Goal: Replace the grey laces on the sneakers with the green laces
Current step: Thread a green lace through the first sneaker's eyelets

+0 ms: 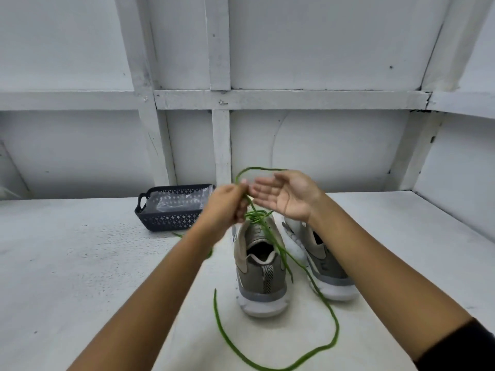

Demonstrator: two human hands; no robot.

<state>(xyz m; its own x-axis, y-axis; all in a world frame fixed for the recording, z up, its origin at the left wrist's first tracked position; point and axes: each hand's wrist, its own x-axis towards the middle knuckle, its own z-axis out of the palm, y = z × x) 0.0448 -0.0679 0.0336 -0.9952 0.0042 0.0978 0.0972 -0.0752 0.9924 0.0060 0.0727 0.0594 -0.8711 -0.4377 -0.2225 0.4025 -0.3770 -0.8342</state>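
Two olive-grey mesh sneakers with thick white soles stand side by side on the white painted table [80, 263], heels toward me: the left sneaker [261, 269] right in front of me and the right sneaker [321, 261] just beside it, partly under my wrist. One long green cord lace [332, 317] crosses the top eyelets of the left sneaker.

My left hand [227, 203] is curled above that shoe's tongue, thumb and fingertips [242, 187] pinching the green cord lace; the hand is a little blurred. From the pinch the lace arches up in a loop toward the top edge of my right hand [284, 195]. That hand is spread flat, palm turned toward the left, fingers straight and close together, gripping nothing. Whether the loop rests on it or passes behind it, I cannot tell.

Lower down, the lace trails past the collar of the left sneaker, drops between the two shoes, sweeps round on the table near my right forearm and curls back, its free end lying just left of the left sneaker's heel.

Behind my left hand sits a dark blue perforated plastic basket [171, 218] with a handle, a crumpled clear plastic bag [182, 200] inside it. A short green strand [178, 235] shows on the table just in front of the basket. My right arm ends in a black sleeve [455, 349]. Behind everything rises a white panelled wall [321, 49].
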